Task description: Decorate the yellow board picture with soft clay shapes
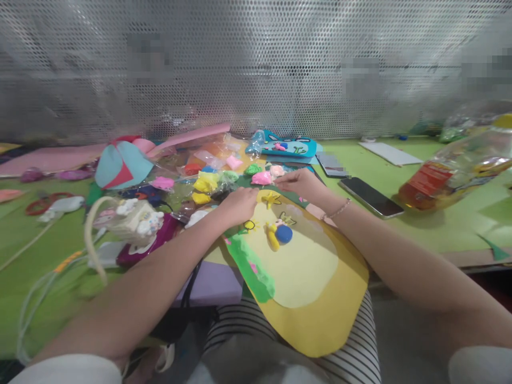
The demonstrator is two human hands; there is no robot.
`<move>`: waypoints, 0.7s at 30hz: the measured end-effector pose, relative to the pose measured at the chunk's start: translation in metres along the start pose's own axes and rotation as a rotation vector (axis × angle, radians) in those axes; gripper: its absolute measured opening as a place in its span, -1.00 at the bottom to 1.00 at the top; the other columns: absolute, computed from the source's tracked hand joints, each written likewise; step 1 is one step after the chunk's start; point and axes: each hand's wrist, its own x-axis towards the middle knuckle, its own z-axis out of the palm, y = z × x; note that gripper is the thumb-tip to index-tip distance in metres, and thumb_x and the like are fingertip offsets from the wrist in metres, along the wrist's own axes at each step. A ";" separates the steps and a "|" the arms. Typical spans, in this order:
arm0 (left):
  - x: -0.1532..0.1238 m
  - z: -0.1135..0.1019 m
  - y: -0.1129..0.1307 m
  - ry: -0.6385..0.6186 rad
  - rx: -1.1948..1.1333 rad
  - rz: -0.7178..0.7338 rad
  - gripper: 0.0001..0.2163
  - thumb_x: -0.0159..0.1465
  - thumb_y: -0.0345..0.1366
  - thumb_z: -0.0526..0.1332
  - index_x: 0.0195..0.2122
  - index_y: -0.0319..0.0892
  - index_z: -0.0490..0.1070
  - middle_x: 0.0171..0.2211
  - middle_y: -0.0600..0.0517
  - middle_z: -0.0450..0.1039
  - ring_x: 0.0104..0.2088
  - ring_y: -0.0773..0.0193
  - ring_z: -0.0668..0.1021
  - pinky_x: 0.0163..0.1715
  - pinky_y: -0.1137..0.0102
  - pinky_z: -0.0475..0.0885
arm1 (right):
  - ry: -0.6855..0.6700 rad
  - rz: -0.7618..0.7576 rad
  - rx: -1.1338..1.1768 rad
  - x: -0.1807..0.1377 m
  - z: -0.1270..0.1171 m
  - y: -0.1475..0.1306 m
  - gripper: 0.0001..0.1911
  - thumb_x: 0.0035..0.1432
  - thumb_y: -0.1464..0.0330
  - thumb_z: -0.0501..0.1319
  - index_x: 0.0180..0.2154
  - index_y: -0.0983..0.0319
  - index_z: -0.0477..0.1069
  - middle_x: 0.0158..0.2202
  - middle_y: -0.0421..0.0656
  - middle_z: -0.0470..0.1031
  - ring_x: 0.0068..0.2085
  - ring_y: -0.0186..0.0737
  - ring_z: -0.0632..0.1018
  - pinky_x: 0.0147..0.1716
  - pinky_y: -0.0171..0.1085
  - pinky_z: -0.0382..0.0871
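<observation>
On my lap and the table edge leans a yellow paper sheet (pixel 348 298) with a pale yellow middle, a green clay strip (pixel 256 272) and small clay shapes, among them a blue disc (pixel 284 233) and a yellow curved piece (pixel 273 237). My left hand (pixel 241 206) rests at the sheet's upper left edge, fingers curled in, their tips hidden. Just beyond its top edge, my right hand (pixel 301 184) has its fingertips pinched together beside a bright pink clay lump (pixel 262 178) and a pale pink one (pixel 277 170). What the pinch holds is too small to make out.
Yellow clay (pixel 205 182) and other lumps lie on plastic wrappers to the left. A blue decorated card (pixel 290 146) is behind. At right are a phone (pixel 371 197) and a tilted bottle (pixel 432 181). A cable (pixel 34 304) and red scissors (pixel 40 205) lie left.
</observation>
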 end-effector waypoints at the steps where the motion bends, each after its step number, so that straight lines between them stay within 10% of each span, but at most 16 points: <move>1: 0.001 -0.001 0.000 0.010 -0.032 -0.034 -0.71 0.24 -0.39 0.01 -0.03 -0.31 0.31 -0.06 -0.23 0.44 0.00 0.05 0.46 -0.01 0.23 0.33 | 0.000 -0.003 -0.001 0.001 0.000 0.001 -0.82 -0.03 0.46 0.27 -0.33 0.23 0.60 -0.38 -0.17 0.60 -0.38 -0.28 0.55 -0.32 -0.28 0.45; 12: 0.005 -0.012 0.003 -0.009 -0.535 -0.194 -0.94 0.07 -0.33 0.15 -0.43 -0.14 0.39 -0.40 0.02 0.53 -0.39 0.18 0.54 -0.43 0.36 0.41 | -0.067 -0.048 0.095 0.002 0.008 0.001 -0.93 0.02 0.43 0.26 -0.46 0.25 0.54 -0.52 -0.20 0.54 -0.43 -0.31 0.55 -0.36 -0.31 0.47; 21: 0.010 0.002 -0.006 0.112 -0.622 -0.168 -0.88 -0.05 -0.45 0.14 -0.45 -0.14 0.29 -0.36 0.00 0.53 -0.28 0.15 0.56 -0.25 0.28 0.43 | -0.031 0.020 0.098 -0.007 0.000 -0.011 -0.89 -0.04 0.36 0.34 -0.51 0.28 0.51 -0.55 -0.15 0.52 -0.51 -0.35 0.51 -0.54 -0.38 0.42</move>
